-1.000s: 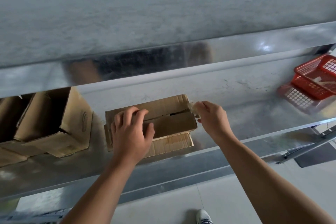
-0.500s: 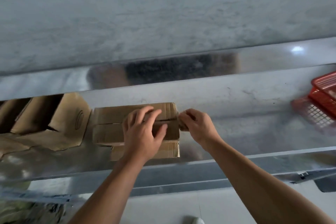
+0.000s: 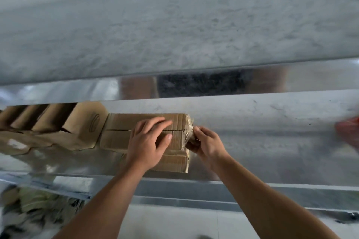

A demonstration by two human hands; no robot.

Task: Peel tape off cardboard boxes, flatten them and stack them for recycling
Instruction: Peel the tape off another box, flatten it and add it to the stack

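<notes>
Now, head view, step in hand: peeling, as I judge it. The box has its flaps closed and is not yet flattened.
Box: a brown cardboard box (image 3: 124, 121) sits on the metal table (image 3: 252, 141), near its front edge, with the seam between its top flaps running left to right.
Tape: clear tape (image 3: 189, 129) wraps the box's right end. It looks wrinkled and partly lifted there.
Left hand: the left hand (image 3: 147, 141) lies flat on the box top, with the fingers (image 3: 155, 124) straight and slightly spread and the thumb out toward the near side, pressing the box down.
Right hand: the right hand (image 3: 207, 145) is at the box's right end, fingers curled in and pinching the tape. The fingertips themselves are hidden.
Under the box: flat cardboard (image 3: 174, 163), touching the box from below.
Nearby: open boxes (image 3: 77, 128) just beside it on the left. A blurred red basket (image 3: 349, 134) stands well apart at the right edge.
Next move calls for: a steady pull on the tape along the seam while the left hand holds the box. The thin film could tear if jerked.
</notes>
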